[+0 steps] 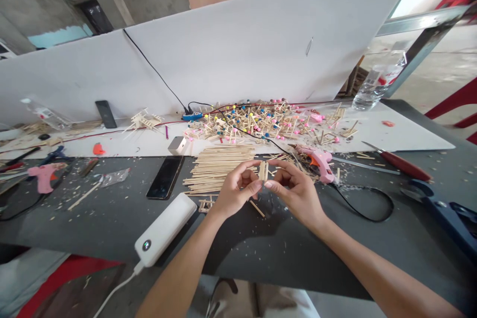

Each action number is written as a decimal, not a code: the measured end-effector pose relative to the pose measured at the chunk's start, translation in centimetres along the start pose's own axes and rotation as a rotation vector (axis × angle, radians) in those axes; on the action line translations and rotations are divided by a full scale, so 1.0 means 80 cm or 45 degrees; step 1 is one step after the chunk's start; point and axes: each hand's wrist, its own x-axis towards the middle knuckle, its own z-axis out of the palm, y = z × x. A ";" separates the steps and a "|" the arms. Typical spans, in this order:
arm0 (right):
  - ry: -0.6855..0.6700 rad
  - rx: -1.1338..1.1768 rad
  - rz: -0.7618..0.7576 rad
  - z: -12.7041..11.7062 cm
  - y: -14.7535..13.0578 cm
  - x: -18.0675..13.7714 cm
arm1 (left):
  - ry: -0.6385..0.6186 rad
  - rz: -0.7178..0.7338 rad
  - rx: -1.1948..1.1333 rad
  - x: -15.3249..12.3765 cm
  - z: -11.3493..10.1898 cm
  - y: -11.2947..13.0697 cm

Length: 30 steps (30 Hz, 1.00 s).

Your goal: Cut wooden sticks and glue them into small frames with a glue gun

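I had the left hand point(236, 191) and the right hand point(294, 194) raised close together above the dark table point(261, 253), both curled and gripping a small block of wooden sticks point(263, 171). The block stood upright between them, held at the fingertips point(257, 185), just in front of a neat pile of loose sticks point(218, 169).

A pink glue gun point(320, 163) lay just beyond the right hand, with its black cord point(372, 211) looping across the table. A phone point(165, 177) lay left of the loose sticks, and a white power bank point(164, 228) sat nearer the left forearm. A small stick frame point(205, 204) lay between the power bank and the left hand.

Farther back, on a white board point(391, 131), lay a large heap of stick models point(257, 121) tipped with pink, blue and yellow beads. A knife with a red handle point(404, 166) lay to the right.
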 end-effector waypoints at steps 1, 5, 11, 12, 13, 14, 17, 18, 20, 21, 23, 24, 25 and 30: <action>-0.001 -0.006 0.000 0.000 0.000 0.000 | 0.002 0.001 0.006 0.000 0.000 0.000; -0.008 -0.038 -0.012 -0.002 0.001 0.001 | 0.005 0.011 0.025 -0.001 -0.002 0.001; -0.018 -0.111 -0.054 -0.006 0.005 0.003 | 0.014 -0.012 0.006 -0.001 -0.004 0.001; -0.018 -0.120 -0.058 -0.006 0.006 0.003 | 0.015 -0.016 0.006 -0.001 -0.004 0.001; -0.019 -0.127 -0.061 -0.006 0.006 0.003 | 0.015 -0.019 0.007 -0.001 -0.004 0.001; -0.022 -0.133 -0.064 -0.007 0.007 0.003 | 0.016 -0.021 0.008 -0.001 -0.004 0.001; -0.026 -0.140 -0.071 -0.008 0.007 0.002 | 0.022 -0.030 0.010 -0.001 -0.005 0.002; -0.027 -0.146 -0.075 -0.008 0.007 0.002 | 0.027 -0.035 0.012 -0.001 -0.006 0.002; -0.028 -0.168 -0.087 -0.009 0.008 0.002 | 0.042 -0.038 0.019 -0.001 -0.007 0.001; -0.031 -0.183 -0.093 -0.010 0.008 0.002 | 0.050 -0.038 0.025 -0.001 -0.007 0.001; -0.038 -0.209 -0.101 -0.011 0.007 0.002 | 0.059 -0.037 0.039 -0.002 -0.008 0.001; -0.043 -0.216 -0.100 -0.011 0.007 0.002 | 0.061 -0.037 0.047 -0.002 -0.009 0.002; -0.047 -0.221 -0.097 -0.012 0.006 0.002 | 0.061 -0.038 0.056 -0.002 -0.009 0.002; -0.071 -0.246 -0.083 -0.014 0.003 0.003 | 0.068 -0.031 0.117 -0.002 -0.010 0.005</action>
